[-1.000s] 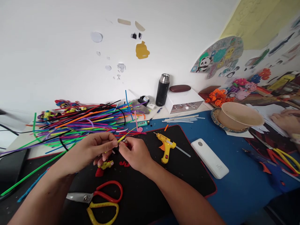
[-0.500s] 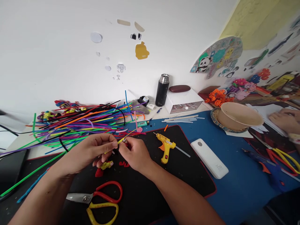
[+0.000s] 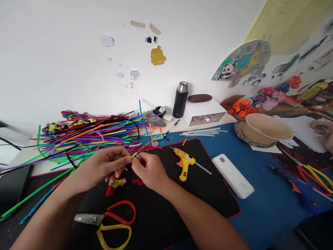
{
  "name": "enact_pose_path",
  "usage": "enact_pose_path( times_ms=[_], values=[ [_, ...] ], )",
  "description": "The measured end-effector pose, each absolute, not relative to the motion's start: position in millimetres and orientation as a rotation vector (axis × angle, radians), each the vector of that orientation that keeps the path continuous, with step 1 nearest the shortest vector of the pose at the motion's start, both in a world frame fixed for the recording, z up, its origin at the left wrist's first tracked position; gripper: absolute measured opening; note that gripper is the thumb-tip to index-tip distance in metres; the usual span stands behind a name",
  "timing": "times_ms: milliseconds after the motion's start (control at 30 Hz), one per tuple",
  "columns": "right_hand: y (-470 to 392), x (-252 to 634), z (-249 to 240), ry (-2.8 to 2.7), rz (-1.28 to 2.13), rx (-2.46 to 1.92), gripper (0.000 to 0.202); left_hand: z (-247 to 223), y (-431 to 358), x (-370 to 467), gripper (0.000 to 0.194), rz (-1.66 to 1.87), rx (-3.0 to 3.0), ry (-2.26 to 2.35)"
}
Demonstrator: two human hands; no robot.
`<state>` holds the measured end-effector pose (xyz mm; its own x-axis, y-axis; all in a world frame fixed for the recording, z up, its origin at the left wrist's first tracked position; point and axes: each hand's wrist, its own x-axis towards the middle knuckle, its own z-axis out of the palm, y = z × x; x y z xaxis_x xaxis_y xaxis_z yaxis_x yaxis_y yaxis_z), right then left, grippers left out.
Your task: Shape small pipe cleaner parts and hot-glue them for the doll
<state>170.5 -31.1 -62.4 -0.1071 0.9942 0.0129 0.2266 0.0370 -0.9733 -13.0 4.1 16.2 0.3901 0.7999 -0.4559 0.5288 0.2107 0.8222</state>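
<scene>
Toward the right edge, the hand of another person [image 3: 322,127] has drawn back a little over the white paper sheets [image 3: 299,128], while the person's own two hands have hardly shifted. With thumb and forefinger pressed together, the left hand [image 3: 110,165] pinches a thin yellow strand [image 3: 142,148], which slants up and away between both hands. Close against these fingertips, the right hand [image 3: 148,170] is curled around a small red and silver-coloured thing [image 3: 139,158], mostly hidden, so I cannot tell what it is. Just below the left hand lies a small fuzzy yellow and red piece [image 3: 117,183], and near the right hand a curly red piece [image 3: 137,181], both on the black mat [image 3: 161,215]. Nearer to the person rest metal scissors with one red and one yellow handle [image 3: 108,216]. To the right, also on the mat, lies a yellow glue gun [image 3: 184,161]; beyond it, a white rectangular power bank [image 3: 232,176] partly overlaps the blue bench [image 3: 260,208]. Farther behind the hands spreads a pile of many-coloured fuzzy stems [image 3: 99,135].
</scene>
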Motion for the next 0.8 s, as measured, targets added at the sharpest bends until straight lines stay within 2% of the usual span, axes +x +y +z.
enact_pose_path(
  times_ms=[500,800],
  values=[
    [-30,171,-64,-1.508,1.194,-1.326,0.039,24,2,-6,0.062,0.310,1.529,1.333],
    [-29,170,-68,-1.462,1.248,-1.213,0.041,21,3,-17,0.056,0.295,1.363,1.265]
  ],
)
